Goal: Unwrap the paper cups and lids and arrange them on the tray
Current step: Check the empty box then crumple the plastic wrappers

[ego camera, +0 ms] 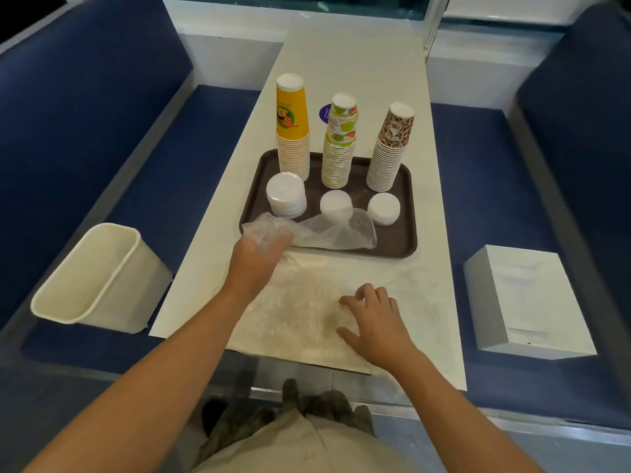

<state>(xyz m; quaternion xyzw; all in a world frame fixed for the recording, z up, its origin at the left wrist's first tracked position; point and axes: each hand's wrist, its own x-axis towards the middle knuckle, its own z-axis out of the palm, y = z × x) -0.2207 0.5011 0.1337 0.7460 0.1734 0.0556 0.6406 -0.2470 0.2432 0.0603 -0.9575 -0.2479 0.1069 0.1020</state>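
Standing inverted on a dark brown, round-cornered tray point(252, 199) are three nested paper cup stacks: yellow cup stack point(293, 131), lime-print cup stack point(338, 148), leopard-print cup stack point(391, 151). Ribbed rims show along each column. In front of each sits a short pile of flat white round lids: left lid pile point(286, 194), middle lid pile point(336, 202), right lid pile point(384, 208). The tray lies on a pale, matte counter point(358, 80).

A thin, clear, wrinkled plastic wrapper point(336, 232) drapes across the tray's near edge, veiling part of the middle lid pile. A purple sticker point(324, 114) is half hidden behind the lime-print stack; its text is unreadable. A second film sheet point(297, 312) on the near counter is blurred and hard to outline.

Left hand point(259, 257): fingers buried in the bunched end of the wrapper, gripping it at the tray's near left corner. Right hand point(372, 322): half open, thumb spread, bent fingertips pressing on the film sheet, not closed around it.

Blue seats flank the counter, with a white bin point(99, 278) on the left and a white box point(526, 302) on the right.
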